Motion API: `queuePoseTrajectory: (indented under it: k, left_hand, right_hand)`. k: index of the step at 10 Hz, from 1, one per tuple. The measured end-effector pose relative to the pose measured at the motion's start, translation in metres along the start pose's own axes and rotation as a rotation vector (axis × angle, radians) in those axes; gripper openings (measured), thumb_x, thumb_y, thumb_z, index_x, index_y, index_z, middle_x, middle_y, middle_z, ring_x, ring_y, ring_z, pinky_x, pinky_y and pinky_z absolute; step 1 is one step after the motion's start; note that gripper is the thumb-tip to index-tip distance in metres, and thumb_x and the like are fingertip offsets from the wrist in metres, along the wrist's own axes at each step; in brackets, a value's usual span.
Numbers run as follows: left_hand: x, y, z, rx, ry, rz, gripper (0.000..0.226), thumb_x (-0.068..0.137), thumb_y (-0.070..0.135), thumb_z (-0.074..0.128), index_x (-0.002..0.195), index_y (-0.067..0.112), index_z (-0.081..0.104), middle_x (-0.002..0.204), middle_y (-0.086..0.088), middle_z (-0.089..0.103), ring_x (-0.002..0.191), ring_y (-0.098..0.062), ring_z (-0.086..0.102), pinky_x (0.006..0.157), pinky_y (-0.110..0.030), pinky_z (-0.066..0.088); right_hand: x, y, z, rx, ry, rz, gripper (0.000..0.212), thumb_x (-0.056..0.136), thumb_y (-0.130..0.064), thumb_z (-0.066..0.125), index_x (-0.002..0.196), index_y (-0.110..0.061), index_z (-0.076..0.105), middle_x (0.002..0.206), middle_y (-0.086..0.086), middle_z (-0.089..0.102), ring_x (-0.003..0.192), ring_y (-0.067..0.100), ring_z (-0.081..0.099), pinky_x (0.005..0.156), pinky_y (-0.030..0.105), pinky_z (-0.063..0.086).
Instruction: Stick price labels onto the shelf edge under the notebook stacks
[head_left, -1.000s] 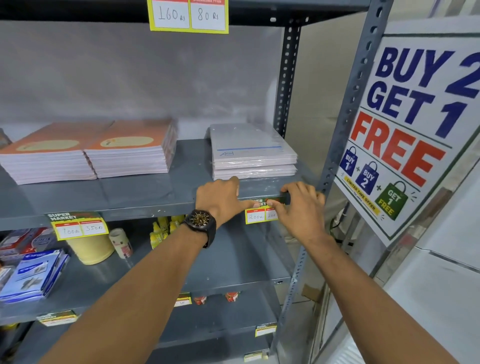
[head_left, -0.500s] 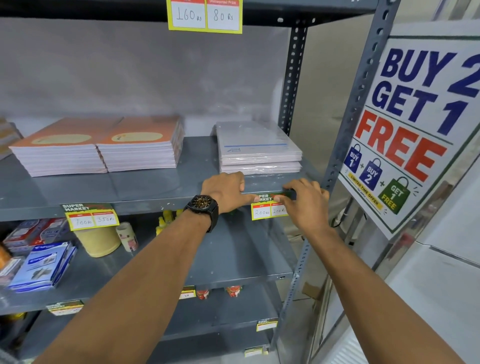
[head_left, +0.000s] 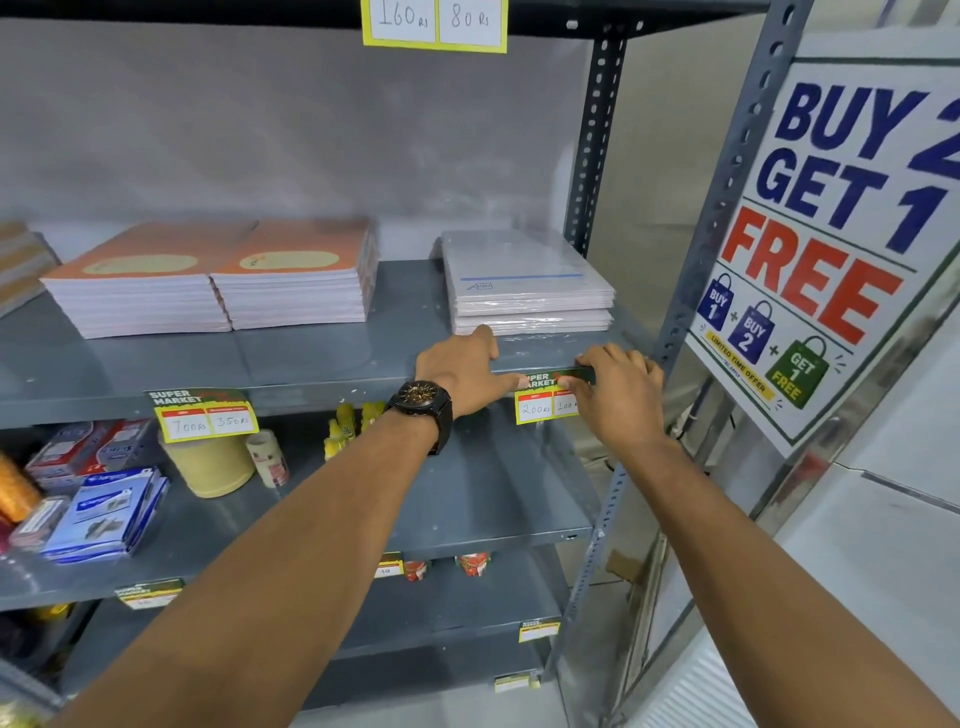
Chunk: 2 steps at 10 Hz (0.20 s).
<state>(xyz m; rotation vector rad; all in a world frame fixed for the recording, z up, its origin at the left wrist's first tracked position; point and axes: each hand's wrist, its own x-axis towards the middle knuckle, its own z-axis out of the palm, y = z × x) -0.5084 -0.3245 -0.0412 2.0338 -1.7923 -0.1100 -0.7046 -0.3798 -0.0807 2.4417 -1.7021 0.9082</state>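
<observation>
A green and yellow price label reading 200 and 100 lies against the grey shelf edge, below the plastic-wrapped white notebook stack. My left hand, with a black watch on the wrist, presses its fingertips on the label's left end. My right hand presses on the label's right end and covers that part. Two orange notebook stacks sit to the left, with another price label stuck on the edge under them.
A big "Buy 2 Get 1 Free" poster hangs at the right by the slotted steel upright. The lower shelf holds tape rolls, blue packets and yellow bottles. A label hangs from the top shelf.
The view has drifted a little to the left, so the shelf sits further right in frame. Both hands stay pressed on the same label; the right hand covers a bit more of it.
</observation>
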Motion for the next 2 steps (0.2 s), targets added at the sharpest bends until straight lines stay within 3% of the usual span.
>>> queuePoseTrajectory:
  k: [1, 2]
  left_hand:
    - [-0.021, -0.007, -0.001, -0.074, 0.004, 0.033, 0.058, 0.077, 0.066, 0.062, 0.118, 0.028, 0.046, 0.092, 0.006, 0.064, 0.084, -0.021, 0.062, 0.065, -0.033, 0.042]
    - [-0.049, -0.031, -0.001, -0.048, 0.065, 0.1, 0.051, 0.083, 0.058, 0.059, 0.123, 0.028, 0.047, 0.091, 0.007, 0.066, 0.088, -0.022, 0.064, 0.068, -0.035, 0.049]
  right_hand:
    - [-0.012, -0.006, -0.011, 0.275, 0.021, -0.024, 0.015, 0.091, -0.016, 0.061, 0.103, -0.016, 0.07, 0.102, 0.007, 0.069, 0.099, 0.032, 0.061, 0.09, 0.045, 0.048]
    - [-0.039, -0.015, -0.039, 0.561, 0.19, -0.038, 0.024, 0.092, -0.002, 0.056, 0.107, -0.013, 0.072, 0.106, 0.005, 0.071, 0.1, 0.018, 0.063, 0.091, 0.034, 0.051]
